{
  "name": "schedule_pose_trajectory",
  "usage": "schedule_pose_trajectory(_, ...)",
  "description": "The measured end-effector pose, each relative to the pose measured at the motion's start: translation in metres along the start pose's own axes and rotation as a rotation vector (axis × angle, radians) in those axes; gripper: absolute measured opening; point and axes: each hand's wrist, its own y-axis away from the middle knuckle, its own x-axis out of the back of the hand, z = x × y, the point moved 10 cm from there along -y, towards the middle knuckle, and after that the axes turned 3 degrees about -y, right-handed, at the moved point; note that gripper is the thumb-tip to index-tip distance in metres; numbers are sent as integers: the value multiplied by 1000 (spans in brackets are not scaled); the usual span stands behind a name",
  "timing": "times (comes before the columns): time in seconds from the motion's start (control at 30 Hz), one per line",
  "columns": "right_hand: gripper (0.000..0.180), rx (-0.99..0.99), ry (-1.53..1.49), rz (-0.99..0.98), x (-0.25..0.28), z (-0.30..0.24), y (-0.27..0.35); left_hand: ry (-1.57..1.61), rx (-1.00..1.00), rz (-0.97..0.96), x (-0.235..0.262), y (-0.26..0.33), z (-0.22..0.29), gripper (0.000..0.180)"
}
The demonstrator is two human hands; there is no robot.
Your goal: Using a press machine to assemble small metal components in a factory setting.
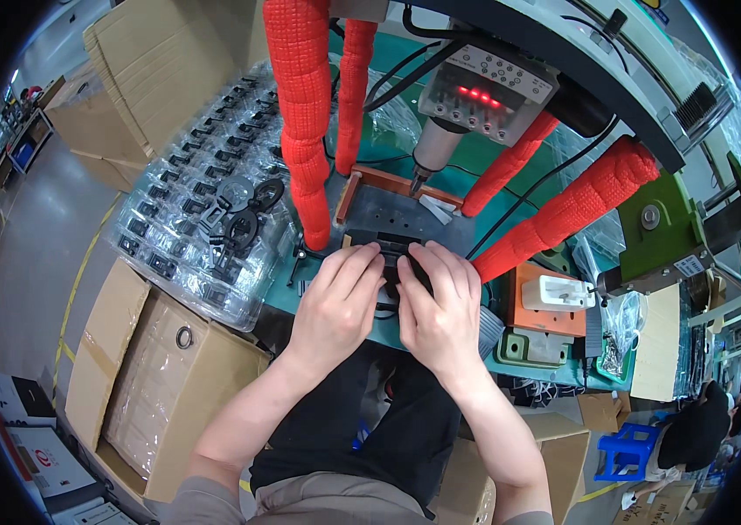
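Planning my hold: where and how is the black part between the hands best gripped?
Probably grip the black part at its left and right sides, coming from the near side: it spans the gap between left hand and right hand, and the spindle hangs beyond. Fingers hide much of its outline.

- A yellow line [80, 276] crosses the grey floor [42, 227] at left
- A shelf [27, 147] stands far left
- A blue stool [624, 452] stands at lower right

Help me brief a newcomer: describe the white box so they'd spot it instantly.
Beside the right hand, find the nearest slanting red post. Right of its lower end, an orange block carries the white box. Its white colour stands out among orange and green neighbours.
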Motion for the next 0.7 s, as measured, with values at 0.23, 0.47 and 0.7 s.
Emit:
schedule_pose_trajectory(0.23,28,14,-85,35,10,-4,30,-43,-9,-13,3,3,-2,32)
schedule_pose_trajectory(0.47,31,-105,-119,77,32,4,73,43,-95,-128,-7,26,12,26)
schedule_pose_trajectory(0.7,35,-212,-169,49,31,16,94,54,-88,-154,-23,18,-2,26)
